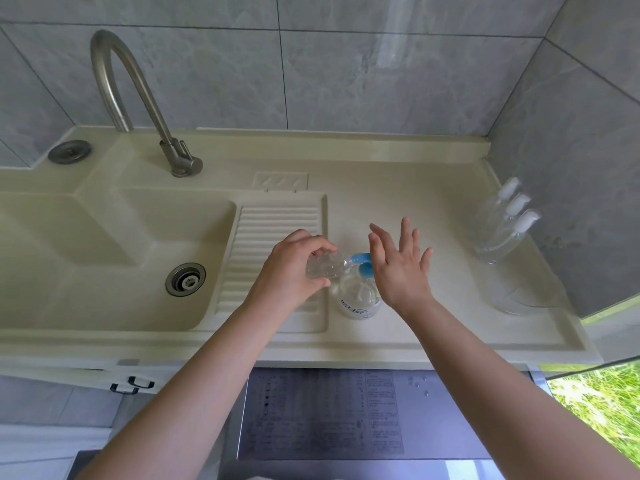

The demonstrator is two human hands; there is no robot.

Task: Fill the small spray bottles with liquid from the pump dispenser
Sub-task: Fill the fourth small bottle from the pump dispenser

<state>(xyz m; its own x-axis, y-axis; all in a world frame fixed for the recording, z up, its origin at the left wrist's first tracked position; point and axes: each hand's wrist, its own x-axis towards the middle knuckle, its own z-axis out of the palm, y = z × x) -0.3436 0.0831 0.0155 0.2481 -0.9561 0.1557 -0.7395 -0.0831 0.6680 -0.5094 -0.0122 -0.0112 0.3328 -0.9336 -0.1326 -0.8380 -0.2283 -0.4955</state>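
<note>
My left hand (pixel 289 268) grips a small clear spray bottle (pixel 327 266), tilted on its side with its open neck against the blue nozzle of the pump dispenser (pixel 358 296). The dispenser is a clear round bottle with a blue pump head, standing on the counter. My right hand (pixel 400 263) has its fingers spread, and its palm lies on the blue pump head. Three more small clear spray bottles (pixel 502 226) with white caps lean against the right wall.
A cream sink (pixel 104 237) with a ribbed drainboard (pixel 273 237) and a steel tap (pixel 138 98) fills the left. A clear plastic container (pixel 526 299) lies at the counter's right end. A grey appliance top (pixel 346 414) sits below the counter edge.
</note>
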